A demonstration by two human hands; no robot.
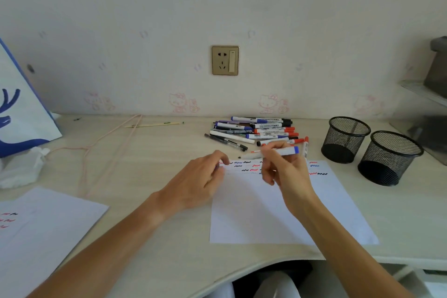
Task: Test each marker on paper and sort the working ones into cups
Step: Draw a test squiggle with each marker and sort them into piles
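Right hand (283, 167) raised over the paper (278, 213), forearm angled in from near right, grip clamped on a blue-capped marker (285, 151) held level. Left hand (200, 181) rested on the paper's far-left corner, fingers curled together, holding nothing visible. 2 mesh cups (346, 139) stood far right on the tabletop (150, 164).

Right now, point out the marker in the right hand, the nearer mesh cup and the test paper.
blue-capped marker (287, 151), head view, on its white barrel.
nearer mesh cup (389, 159), head view, on its front wall.
test paper (254, 213), head view, on its bare middle.
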